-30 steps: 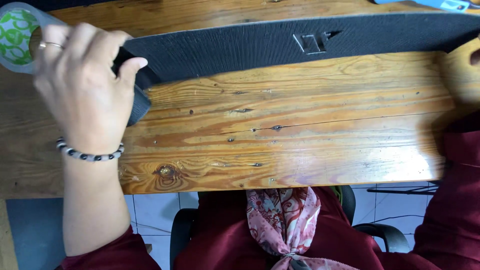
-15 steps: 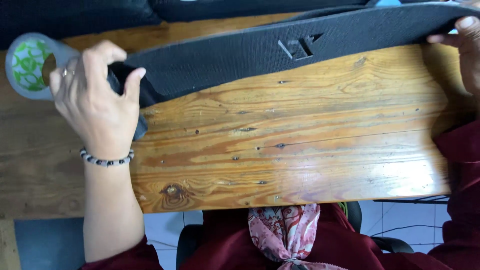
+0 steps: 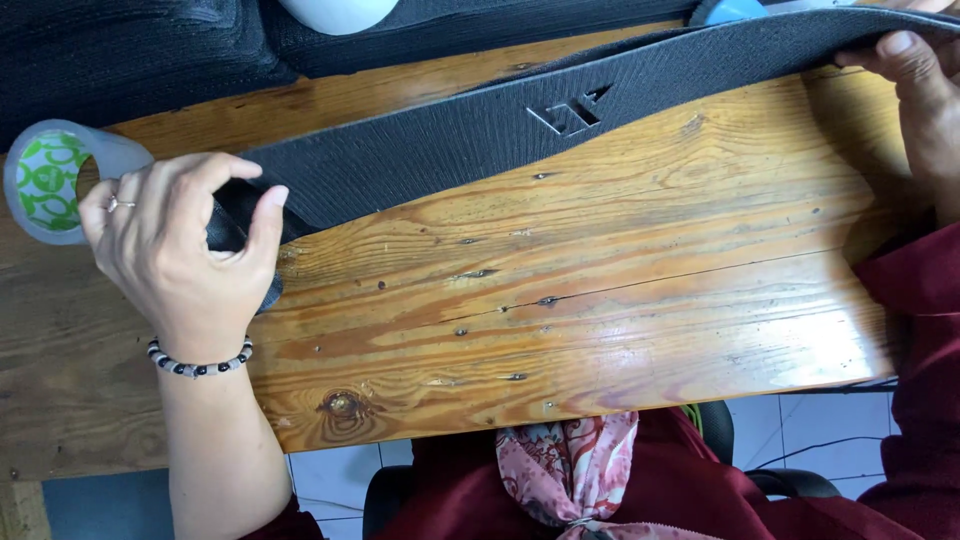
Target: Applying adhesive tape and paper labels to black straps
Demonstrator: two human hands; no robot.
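Hands hold a long black strip [image 3: 520,140] that lies across the wooden worktop [image 3: 600,300]. Left hand [image 3: 175,260] has a closed grip on the left end of the strip, thumb and fingers pinching it, just beside a roll of clear tape [image 3: 50,180]. Right hand [image 3: 920,110] grips the right end near the worktop's edge. More black material [image 3: 130,60] lies behind the strip.
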